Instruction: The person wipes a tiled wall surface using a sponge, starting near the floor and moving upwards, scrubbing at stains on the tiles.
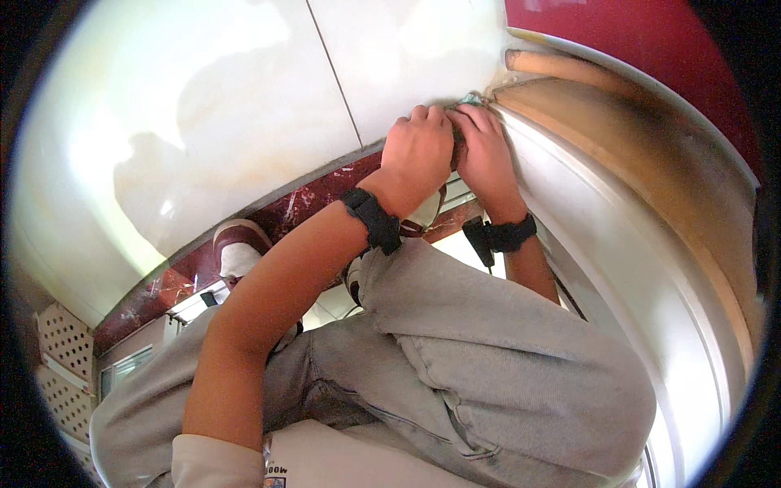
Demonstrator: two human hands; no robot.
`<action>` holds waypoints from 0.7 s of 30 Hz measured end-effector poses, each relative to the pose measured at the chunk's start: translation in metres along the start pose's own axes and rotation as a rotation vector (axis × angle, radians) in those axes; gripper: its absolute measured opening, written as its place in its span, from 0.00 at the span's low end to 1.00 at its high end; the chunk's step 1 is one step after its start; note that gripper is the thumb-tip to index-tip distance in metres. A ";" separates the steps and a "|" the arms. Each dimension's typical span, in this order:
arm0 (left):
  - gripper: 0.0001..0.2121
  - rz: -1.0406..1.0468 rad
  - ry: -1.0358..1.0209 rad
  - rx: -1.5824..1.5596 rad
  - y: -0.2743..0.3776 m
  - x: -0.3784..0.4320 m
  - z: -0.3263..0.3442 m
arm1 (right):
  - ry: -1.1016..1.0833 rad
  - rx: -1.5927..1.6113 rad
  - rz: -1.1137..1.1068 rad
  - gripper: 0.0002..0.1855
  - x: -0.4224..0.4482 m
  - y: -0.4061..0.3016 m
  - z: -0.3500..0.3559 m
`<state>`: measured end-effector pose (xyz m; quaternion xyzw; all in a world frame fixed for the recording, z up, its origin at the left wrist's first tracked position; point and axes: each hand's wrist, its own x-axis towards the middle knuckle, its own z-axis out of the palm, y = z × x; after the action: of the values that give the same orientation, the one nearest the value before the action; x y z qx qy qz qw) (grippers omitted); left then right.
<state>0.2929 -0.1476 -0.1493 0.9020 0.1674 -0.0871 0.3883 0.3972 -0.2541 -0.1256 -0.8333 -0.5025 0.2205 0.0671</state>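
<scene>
My left hand [421,143] and my right hand [485,146] are side by side at the corner where the glossy pale tiles [268,104] meet a white frame [567,165]. The fingers of both are bent, with the fingertips turned down and mostly hidden. Between the hands shows a strip of something dark [457,145], too covered to name. A small crumpled pale-green scrap [470,99] pokes out just beyond my right fingers. Each wrist wears a black strap.
A dark red marble strip [293,204] edges the tiles, with a maroon and white shoe [242,250] at it. Brown wooden trim [634,140] and a red panel [628,36] rise at right. Perforated beige baskets or boxes [66,348] stand at far left. My bent knees are below my arms.
</scene>
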 end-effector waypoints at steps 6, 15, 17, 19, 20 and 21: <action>0.13 0.000 0.034 0.022 -0.003 0.009 -0.002 | -0.060 -0.079 0.009 0.17 0.019 -0.002 -0.010; 0.08 -0.057 0.112 -0.156 -0.011 0.013 0.000 | -0.058 -0.146 -0.019 0.13 0.030 0.003 -0.007; 0.09 -0.062 0.103 -0.175 -0.011 0.009 0.001 | -0.034 -0.167 -0.040 0.13 0.023 0.008 0.000; 0.09 -0.059 0.091 -0.164 -0.012 0.004 0.005 | -0.042 -0.155 -0.023 0.14 0.016 0.006 0.003; 0.08 -0.049 0.081 -0.145 -0.012 0.002 0.008 | -0.046 -0.148 -0.013 0.14 0.010 0.005 0.006; 0.08 -0.028 0.064 -0.133 -0.010 0.000 0.010 | -0.041 -0.131 0.019 0.14 0.001 0.005 0.009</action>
<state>0.2886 -0.1485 -0.1630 0.8742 0.1977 -0.0524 0.4404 0.3975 -0.2567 -0.1358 -0.8359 -0.5091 0.2051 0.0001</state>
